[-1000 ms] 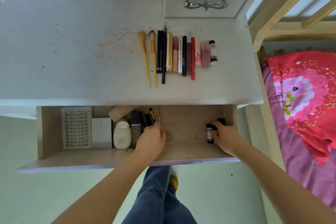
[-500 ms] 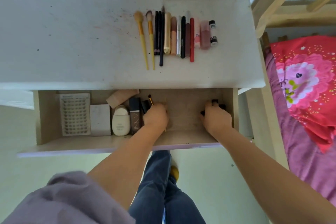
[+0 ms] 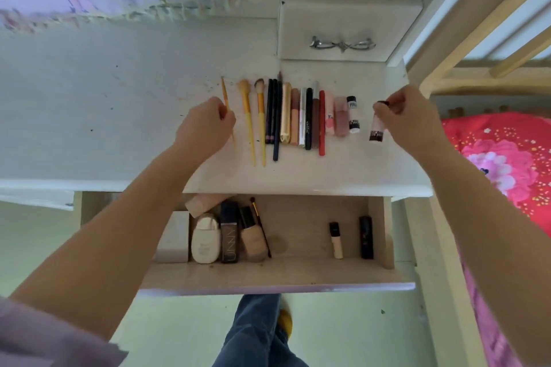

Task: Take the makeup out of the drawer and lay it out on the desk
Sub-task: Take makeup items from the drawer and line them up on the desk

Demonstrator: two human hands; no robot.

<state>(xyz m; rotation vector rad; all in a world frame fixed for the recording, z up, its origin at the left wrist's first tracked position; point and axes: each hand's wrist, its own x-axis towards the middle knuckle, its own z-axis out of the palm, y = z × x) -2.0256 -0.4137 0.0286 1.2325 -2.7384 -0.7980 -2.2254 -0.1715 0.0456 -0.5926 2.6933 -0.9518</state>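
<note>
Using the row of makeup (image 3: 298, 116) on the desk (image 3: 89, 104) as the anchor: just left of it, the left hand (image 3: 205, 128) pinches a thin yellow brush (image 3: 225, 98). Right of the row, the right hand (image 3: 405, 119) grips a small tube (image 3: 377, 125) by its dark cap. Below the row, the open drawer (image 3: 298, 274) holds bottles on the left and two dark tubes (image 3: 351, 238) further right.
</note>
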